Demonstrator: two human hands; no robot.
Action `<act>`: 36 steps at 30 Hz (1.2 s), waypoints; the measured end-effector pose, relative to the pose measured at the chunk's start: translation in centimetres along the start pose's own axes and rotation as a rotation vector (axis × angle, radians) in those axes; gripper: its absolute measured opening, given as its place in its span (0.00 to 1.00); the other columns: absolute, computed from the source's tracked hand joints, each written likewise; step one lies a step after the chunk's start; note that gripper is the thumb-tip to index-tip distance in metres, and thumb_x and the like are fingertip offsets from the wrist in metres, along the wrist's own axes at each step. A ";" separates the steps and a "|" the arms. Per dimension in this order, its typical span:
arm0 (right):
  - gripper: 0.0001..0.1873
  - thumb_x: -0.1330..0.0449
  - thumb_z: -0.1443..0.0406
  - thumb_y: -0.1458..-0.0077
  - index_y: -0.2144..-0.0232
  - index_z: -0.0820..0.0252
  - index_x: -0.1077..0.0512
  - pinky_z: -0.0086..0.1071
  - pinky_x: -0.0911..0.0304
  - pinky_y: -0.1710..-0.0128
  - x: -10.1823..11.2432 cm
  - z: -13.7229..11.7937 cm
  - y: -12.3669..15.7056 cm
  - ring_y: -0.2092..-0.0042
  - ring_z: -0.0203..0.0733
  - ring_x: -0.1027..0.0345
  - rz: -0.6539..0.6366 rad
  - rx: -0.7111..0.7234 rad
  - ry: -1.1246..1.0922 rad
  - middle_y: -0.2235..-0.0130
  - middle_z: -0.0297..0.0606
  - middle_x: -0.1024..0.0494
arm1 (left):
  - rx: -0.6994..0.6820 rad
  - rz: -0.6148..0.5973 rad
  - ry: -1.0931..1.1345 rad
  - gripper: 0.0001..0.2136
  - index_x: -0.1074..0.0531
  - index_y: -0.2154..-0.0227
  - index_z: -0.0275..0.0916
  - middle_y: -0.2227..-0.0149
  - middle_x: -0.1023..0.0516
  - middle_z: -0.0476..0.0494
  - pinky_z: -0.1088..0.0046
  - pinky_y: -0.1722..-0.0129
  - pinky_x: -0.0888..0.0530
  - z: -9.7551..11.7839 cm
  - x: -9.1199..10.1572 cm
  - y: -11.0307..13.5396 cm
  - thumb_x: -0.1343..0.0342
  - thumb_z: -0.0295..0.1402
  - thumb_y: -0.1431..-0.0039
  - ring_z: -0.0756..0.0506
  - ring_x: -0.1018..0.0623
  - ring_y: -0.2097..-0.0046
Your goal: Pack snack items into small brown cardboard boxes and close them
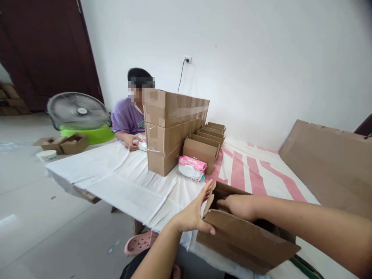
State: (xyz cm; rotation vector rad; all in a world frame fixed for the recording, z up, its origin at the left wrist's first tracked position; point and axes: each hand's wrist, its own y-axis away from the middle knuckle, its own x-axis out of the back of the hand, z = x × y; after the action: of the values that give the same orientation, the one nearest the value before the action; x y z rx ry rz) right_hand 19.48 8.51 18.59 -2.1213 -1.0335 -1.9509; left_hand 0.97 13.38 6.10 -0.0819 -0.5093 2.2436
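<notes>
An open cardboard box sits at the near edge of the cloth-covered table, its mouth facing up. My left hand is closed round the box's left end, with the thumb on the near wall and the fingers along the end flap. Inside the same box is my right hand; its fingers are mostly hidden by the walls, so I cannot make out whether they hold anything. Just beyond the box lies a pink and white pack of wipes, leaning near a row of open cardboard boxes.
Taped cartons are stacked three high mid-table. Behind them sits a person in a purple shirt, a hand near a white pack. A fan stands left; a large cardboard sheet leans right. The table's cloth hangs over the edge.
</notes>
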 end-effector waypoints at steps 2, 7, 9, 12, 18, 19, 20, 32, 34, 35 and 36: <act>0.20 0.35 0.66 0.55 0.56 0.59 0.29 0.35 0.35 0.66 1.3 0.0 1.0 0.62 0.48 0.28 -0.030 0.021 0.054 0.60 0.43 0.22 | -0.014 0.025 0.005 0.68 0.65 0.32 0.48 0.29 0.61 0.31 0.47 0.33 0.57 -0.2 0.3 0.0 0.25 0.47 0.73 0.30 0.55 0.30; 0.25 0.37 0.71 0.61 0.56 0.57 0.30 0.29 0.40 0.70 3.9 0.2 4.8 0.64 0.42 0.31 0.170 0.039 -0.025 0.62 0.37 0.24 | -0.037 0.062 0.008 0.65 0.63 0.32 0.46 0.29 0.59 0.31 0.49 0.33 0.57 -0.1 1.0 0.1 0.27 0.50 0.70 0.31 0.54 0.30; 0.26 0.36 0.70 0.60 0.54 0.55 0.31 0.28 0.40 0.70 4.5 1.0 6.1 0.65 0.41 0.32 0.261 0.007 -0.127 0.62 0.34 0.25 | -0.024 0.073 0.012 0.64 0.62 0.32 0.47 0.29 0.59 0.33 0.49 0.33 0.59 -0.2 1.4 0.2 0.27 0.49 0.69 0.31 0.55 0.30; 0.27 0.32 0.64 0.59 0.53 0.54 0.32 0.29 0.38 0.68 5.2 3.1 7.2 0.63 0.41 0.33 0.384 0.039 -0.383 0.61 0.35 0.26 | -0.018 0.062 0.053 0.63 0.61 0.32 0.50 0.28 0.61 0.38 0.49 0.33 0.63 -0.6 2.1 0.5 0.27 0.50 0.69 0.31 0.59 0.29; 0.29 0.27 0.59 0.61 0.58 0.55 0.34 0.32 0.35 0.63 6.0 7.7 5.5 0.60 0.41 0.33 0.738 0.146 -0.978 0.62 0.34 0.28 | -0.094 0.155 0.341 0.47 0.48 0.35 0.54 0.29 0.56 0.43 0.48 0.34 0.53 0.7 5.2 -2.2 0.41 0.62 0.58 0.31 0.53 0.30; 0.29 0.26 0.59 0.61 0.58 0.54 0.34 0.32 0.35 0.62 6.1 8.4 4.7 0.61 0.40 0.33 0.817 0.135 -1.038 0.63 0.33 0.29 | -0.062 0.228 0.333 0.41 0.44 0.37 0.53 0.30 0.52 0.41 0.48 0.35 0.50 1.4 5.9 -3.4 0.42 0.60 0.53 0.32 0.49 0.31; 0.29 0.26 0.59 0.62 0.58 0.54 0.34 0.32 0.35 0.62 6.2 9.1 3.7 0.61 0.39 0.34 0.893 0.125 -1.087 0.64 0.32 0.29 | 0.000 0.278 0.286 0.37 0.41 0.39 0.50 0.32 0.47 0.38 0.49 0.36 0.47 2.3 6.6 -4.9 0.41 0.56 0.49 0.33 0.45 0.32; 0.34 0.25 0.58 0.70 0.61 0.51 0.38 0.38 0.33 0.53 6.2 15.0 -8.1 0.60 0.37 0.32 1.096 0.186 -1.370 0.63 0.27 0.31 | 0.184 0.285 0.132 0.26 0.29 0.60 0.38 0.61 0.22 0.42 0.64 0.57 0.25 3.6 9.6 -20.4 0.28 0.43 0.60 0.47 0.20 0.65; 0.35 0.25 0.60 0.71 0.60 0.52 0.37 0.38 0.34 0.54 6.0 16.0 -9.3 0.61 0.38 0.33 1.094 0.164 -1.341 0.64 0.28 0.30 | 0.139 0.334 0.130 0.26 0.30 0.60 0.38 0.61 0.23 0.45 0.64 0.56 0.25 2.9 10.1 -21.2 0.26 0.38 0.62 0.48 0.21 0.63; 0.35 0.25 0.62 0.72 0.60 0.52 0.37 0.38 0.34 0.54 5.9 16.5 -9.9 0.61 0.38 0.33 1.093 0.152 -1.322 0.64 0.29 0.30 | 0.121 0.357 0.125 0.27 0.31 0.60 0.39 0.60 0.23 0.46 0.64 0.55 0.25 2.5 10.4 -21.4 0.26 0.35 0.64 0.48 0.21 0.62; 0.36 0.26 0.63 0.73 0.59 0.53 0.36 0.38 0.35 0.54 5.8 17.0 -10.5 0.61 0.39 0.33 1.092 0.141 -1.303 0.63 0.29 0.29 | 0.109 0.377 0.115 0.28 0.31 0.60 0.39 0.60 0.23 0.46 0.63 0.54 0.25 2.2 10.8 -21.5 0.26 0.33 0.65 0.48 0.22 0.61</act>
State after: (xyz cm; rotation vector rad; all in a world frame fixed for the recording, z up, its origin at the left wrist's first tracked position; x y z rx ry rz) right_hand 28.36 27.24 16.81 -2.7712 0.1388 0.0563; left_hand 8.62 33.24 17.55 -0.2682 -0.3290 2.6112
